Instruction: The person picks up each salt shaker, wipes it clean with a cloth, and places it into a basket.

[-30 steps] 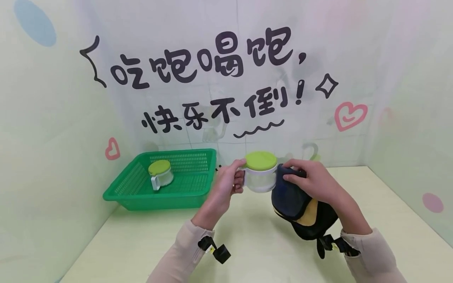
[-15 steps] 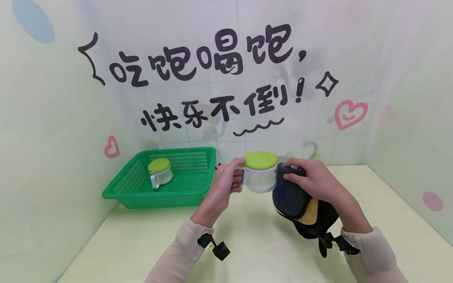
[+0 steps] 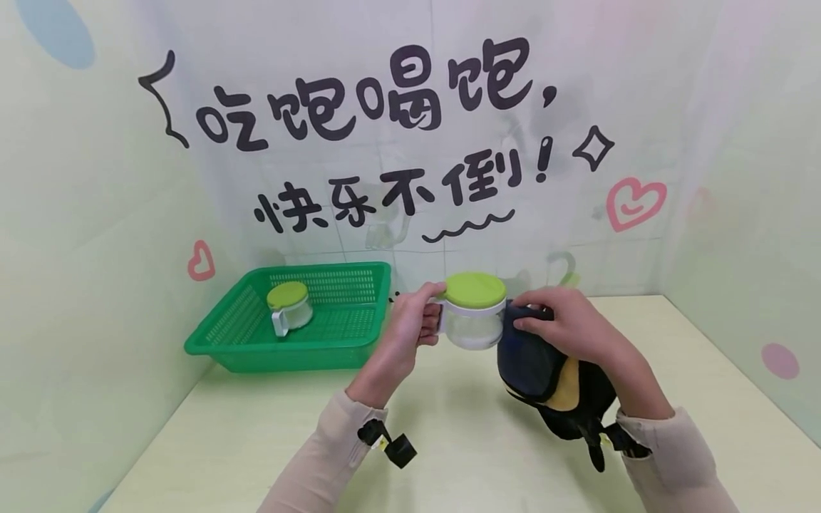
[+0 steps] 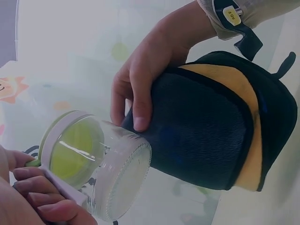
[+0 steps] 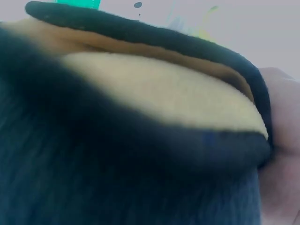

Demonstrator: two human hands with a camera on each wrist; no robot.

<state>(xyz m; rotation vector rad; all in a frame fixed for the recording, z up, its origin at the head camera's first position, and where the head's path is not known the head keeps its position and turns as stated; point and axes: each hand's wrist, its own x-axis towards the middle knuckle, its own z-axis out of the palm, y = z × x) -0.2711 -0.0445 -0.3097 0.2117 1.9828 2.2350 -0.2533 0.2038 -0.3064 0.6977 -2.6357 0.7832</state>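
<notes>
My left hand grips the handle of a clear glass seasoning jar with a lime-green lid, its thumb at the lid's edge. The jar is held upright above the table; in the left wrist view its ribbed base shows. To its right, my right hand pinches the top of a dark navy padded cloth piece with a yellow band, black edging and a loop. The cloth comes right up against the jar's side; whether it touches cannot be told. In the right wrist view, cream fleecy lining shows between dark flaps.
A green plastic basket stands at the back left of the pale table. In it sits a second green-lidded jar with a white handle. Printed curtains surround the table on the back and both sides.
The jar and both hands keep nearly the same place. The cloth piece has shifted slightly to the right and turned a little at its lower end. The head view has tilted down slightly.
</notes>
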